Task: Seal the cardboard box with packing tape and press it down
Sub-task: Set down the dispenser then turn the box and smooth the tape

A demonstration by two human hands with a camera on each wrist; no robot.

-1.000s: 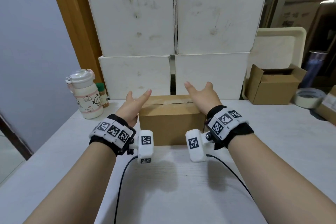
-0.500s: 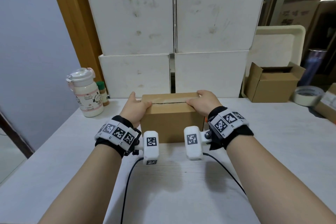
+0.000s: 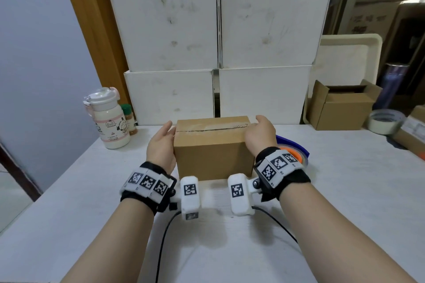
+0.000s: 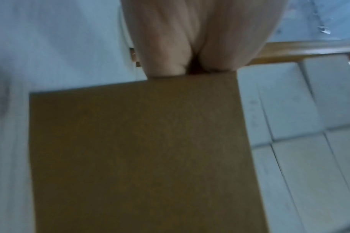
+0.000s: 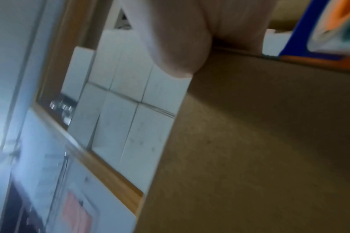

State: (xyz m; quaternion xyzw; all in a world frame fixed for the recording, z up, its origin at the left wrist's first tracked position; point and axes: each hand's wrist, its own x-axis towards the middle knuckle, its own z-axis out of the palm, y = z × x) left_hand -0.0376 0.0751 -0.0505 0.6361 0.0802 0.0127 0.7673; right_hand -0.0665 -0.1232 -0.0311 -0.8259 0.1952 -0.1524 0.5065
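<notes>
A small brown cardboard box [image 3: 213,158] stands on the white table [image 3: 230,248], with clear tape [image 3: 213,127] along its top seam. My left hand [image 3: 161,142] lies flat against the box's left side, fingers straight. My right hand [image 3: 259,135] presses on the right side, thumb up at the top edge; its fingers are hidden behind the box. The left wrist view shows the box [image 4: 140,149] below my left hand [image 4: 189,39]. In the right wrist view, my right hand [image 5: 180,39] touches the box [image 5: 259,141]. A blue and orange tape dispenser [image 3: 296,150] lies behind my right wrist.
White boxes [image 3: 264,25] are stacked just behind the box. A white bottle [image 3: 109,119] stands at the left. At the right are an open cardboard box [image 3: 342,108], a tape roll [image 3: 384,120] and a cream tray [image 3: 349,53] leaning upright.
Both hands came down onto the box's top, then slid outward and now lie against its left and right sides. The tape dispenser has come into view.
</notes>
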